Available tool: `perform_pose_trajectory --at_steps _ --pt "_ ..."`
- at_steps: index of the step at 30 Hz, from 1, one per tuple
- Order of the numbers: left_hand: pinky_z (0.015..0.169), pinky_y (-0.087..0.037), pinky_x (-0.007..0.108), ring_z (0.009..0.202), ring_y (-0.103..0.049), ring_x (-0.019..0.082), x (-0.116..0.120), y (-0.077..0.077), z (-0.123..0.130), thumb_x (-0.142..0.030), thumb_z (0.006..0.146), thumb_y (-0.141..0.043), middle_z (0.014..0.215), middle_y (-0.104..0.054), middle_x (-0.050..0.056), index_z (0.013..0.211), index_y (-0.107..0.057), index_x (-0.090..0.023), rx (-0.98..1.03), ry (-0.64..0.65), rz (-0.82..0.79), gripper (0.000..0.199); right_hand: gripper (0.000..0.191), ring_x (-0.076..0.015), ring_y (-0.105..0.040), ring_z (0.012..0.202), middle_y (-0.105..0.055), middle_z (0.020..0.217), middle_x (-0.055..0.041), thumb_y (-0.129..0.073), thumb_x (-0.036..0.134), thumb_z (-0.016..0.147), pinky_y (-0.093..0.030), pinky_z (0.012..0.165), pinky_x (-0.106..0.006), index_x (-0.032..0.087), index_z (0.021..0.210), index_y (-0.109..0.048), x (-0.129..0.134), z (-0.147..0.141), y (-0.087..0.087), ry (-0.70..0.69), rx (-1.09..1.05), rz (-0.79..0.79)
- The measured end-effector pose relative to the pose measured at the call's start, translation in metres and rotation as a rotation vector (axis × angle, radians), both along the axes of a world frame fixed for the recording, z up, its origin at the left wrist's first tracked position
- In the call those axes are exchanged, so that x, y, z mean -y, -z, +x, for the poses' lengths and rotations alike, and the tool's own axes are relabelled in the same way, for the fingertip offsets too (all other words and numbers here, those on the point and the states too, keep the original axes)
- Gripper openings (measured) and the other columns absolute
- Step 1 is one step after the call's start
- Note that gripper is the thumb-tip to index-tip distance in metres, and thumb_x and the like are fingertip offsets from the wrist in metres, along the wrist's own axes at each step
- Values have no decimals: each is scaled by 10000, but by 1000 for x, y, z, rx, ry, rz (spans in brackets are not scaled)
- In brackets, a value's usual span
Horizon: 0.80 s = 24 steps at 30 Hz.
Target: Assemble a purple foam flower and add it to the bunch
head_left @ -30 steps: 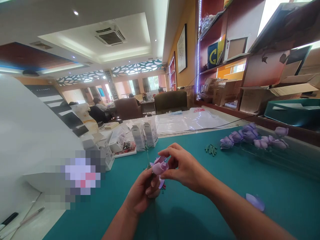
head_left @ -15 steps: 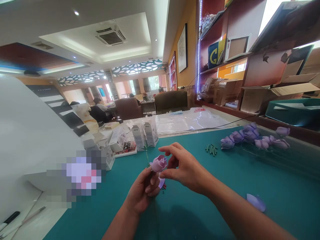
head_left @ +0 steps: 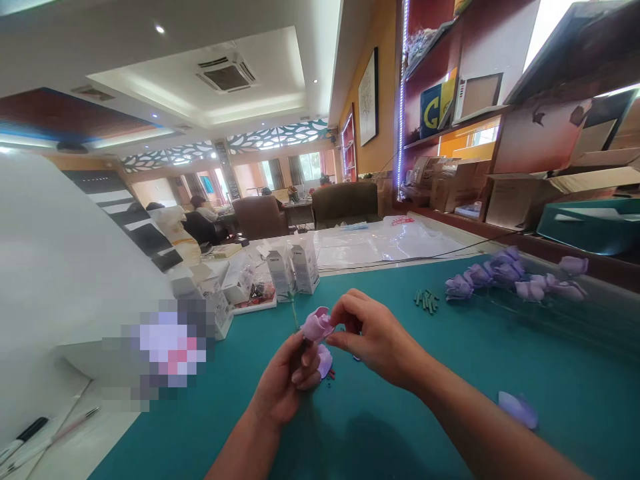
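A small purple paper rose (head_left: 316, 325) on a thin green stem is held over the teal table mat (head_left: 400, 413). My left hand (head_left: 290, 381) grips it from below, fingers closed around its base. My right hand (head_left: 373, 337) pinches the flower's upper right petal between thumb and forefinger. Another purple petal (head_left: 325, 361) shows just under the flower, beside my left fingers. A loose purple petal (head_left: 519, 408) lies on the mat to the right.
Several finished purple roses (head_left: 505, 275) lie at the mat's far right, with short green sticks (head_left: 425, 299) nearby. White cartons (head_left: 293, 269) and a tray of small parts (head_left: 255, 293) stand at the back left. Pens (head_left: 30, 440) lie at lower left. Shelves with boxes line the right wall.
My right fingers have closed from loosely open onto the flower's petal. The flower has shifted slightly up and left. The view has drifted a little.
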<state>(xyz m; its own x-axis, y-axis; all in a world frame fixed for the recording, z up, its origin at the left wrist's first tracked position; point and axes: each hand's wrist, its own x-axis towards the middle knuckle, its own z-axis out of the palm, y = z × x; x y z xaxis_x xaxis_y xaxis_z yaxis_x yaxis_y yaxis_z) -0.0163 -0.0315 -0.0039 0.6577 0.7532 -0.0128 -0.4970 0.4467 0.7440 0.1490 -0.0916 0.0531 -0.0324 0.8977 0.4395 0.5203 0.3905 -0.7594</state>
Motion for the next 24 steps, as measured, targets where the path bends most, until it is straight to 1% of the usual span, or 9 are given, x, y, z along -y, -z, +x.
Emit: perform_pose_trajectory --at_steps 2,5,8,11,16,18,21,24 --pt "344 -201 119 354 -212 -11 0 -3 0 -330 709 -726 486 -428 -78 664 -524 -123 -19 -21 9 293 133 -84 -430 607 -482 775 38 -655 138 728 -373 537 -225 209 741 -543 -1 1 0 -11 0 2" --pt "350 -201 128 357 -235 -9 -1 -9 -4 -343 716 -716 524 -462 -69 682 -520 -134 -73 -104 51 288 99 -97 -439 624 -498 775 26 -653 213 743 -389 551 -233 215 785 -565 -4 5 1 -4 -23 26" --pt "369 -216 142 378 -288 9 -3 -16 -10 -318 735 -691 587 -501 -58 842 -556 -168 -116 -210 107 229 104 -114 -448 628 -507 749 14 -604 306 780 -399 551 -246 213 809 -568 -6 10 2 45 -70 50" --pt "403 -257 158 417 -331 24 -4 -22 -17 -276 732 -679 636 -512 -46 974 -565 -187 -126 -276 141 282 153 -131 -476 637 -519 724 7 -559 366 803 -413 555 -262 215 825 -574 -8 13 5 73 -88 37" --pt "499 -354 197 535 -421 53 -3 -29 -23 -224 709 -682 777 -549 -7 1077 -582 -191 -96 -287 173 383 165 -147 -520 673 -554 738 -8 -542 373 812 -437 581 -278 211 820 -576 -10 15 8 54 -104 27" --pt "531 -381 212 577 -443 62 -3 -33 -25 -220 711 -678 826 -549 5 1074 -603 -178 -83 -275 176 373 170 -148 -518 669 -555 729 -11 -542 376 814 -437 580 -279 209 811 -576 -12 16 9 57 -105 24" --pt "531 -388 219 583 -447 64 -2 -38 -28 -224 736 -657 849 -545 10 1053 -627 -175 -79 -275 191 322 177 -143 -498 643 -556 710 -14 -543 380 817 -426 560 -276 206 806 -580 -15 20 10 85 -95 27" --pt "510 -385 213 566 -454 62 0 -44 -34 -234 768 -638 863 -555 10 1072 -622 -198 -134 -311 261 306 175 -140 -489 635 -559 709 -13 -532 368 822 -419 560 -274 202 812 -586 -20 26 13 129 -69 10"
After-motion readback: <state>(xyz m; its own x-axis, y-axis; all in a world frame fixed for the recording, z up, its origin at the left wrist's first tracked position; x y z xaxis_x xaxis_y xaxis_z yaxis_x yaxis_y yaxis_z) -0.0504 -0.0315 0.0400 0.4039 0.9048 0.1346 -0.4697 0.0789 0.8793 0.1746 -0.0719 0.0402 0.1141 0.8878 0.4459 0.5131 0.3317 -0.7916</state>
